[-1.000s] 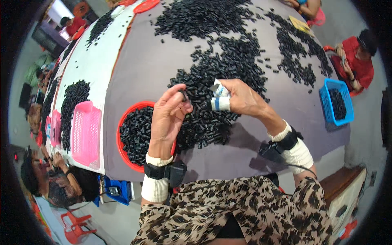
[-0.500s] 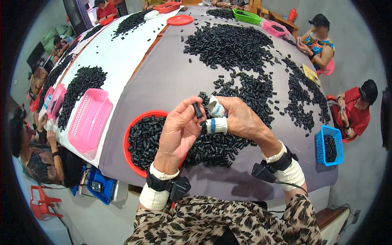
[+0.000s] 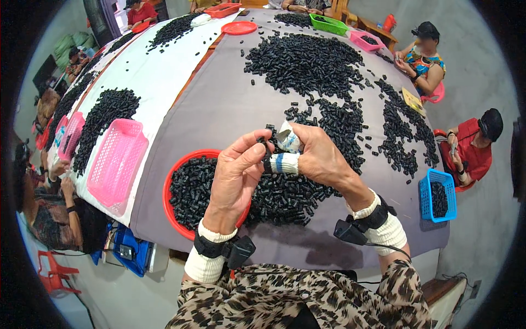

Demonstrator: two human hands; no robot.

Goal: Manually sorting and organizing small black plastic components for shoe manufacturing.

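Observation:
My left hand [image 3: 236, 178] is closed, pinching a small black tube-shaped piece [image 3: 264, 143] between thumb and fingertips. Close beside it, my right hand [image 3: 323, 156] grips a small tool with a flat, pale metal edge [image 3: 283, 135], mostly hidden by the fingers. White wrapping with blue marks [image 3: 284, 163] covers fingers of that hand. The two hands nearly meet above a heap of similar black pieces [image 3: 285, 200]. A red round basin [image 3: 166, 192] full of the same pieces stands partly behind my left hand and wrist.
Large piles of black pieces [image 3: 301, 63] spread across the grey cloth [image 3: 186, 115]. A pink basket [image 3: 118, 164] stands on the left, a blue basket [image 3: 453, 197] on the right. Green [image 3: 329, 25] and red trays [image 3: 223, 10] lie at the far side. Several people sit around the table.
The black piece in my left fingers has turned and is now more covered by them. My right hand stays close beside it. The whole view has shifted slightly.

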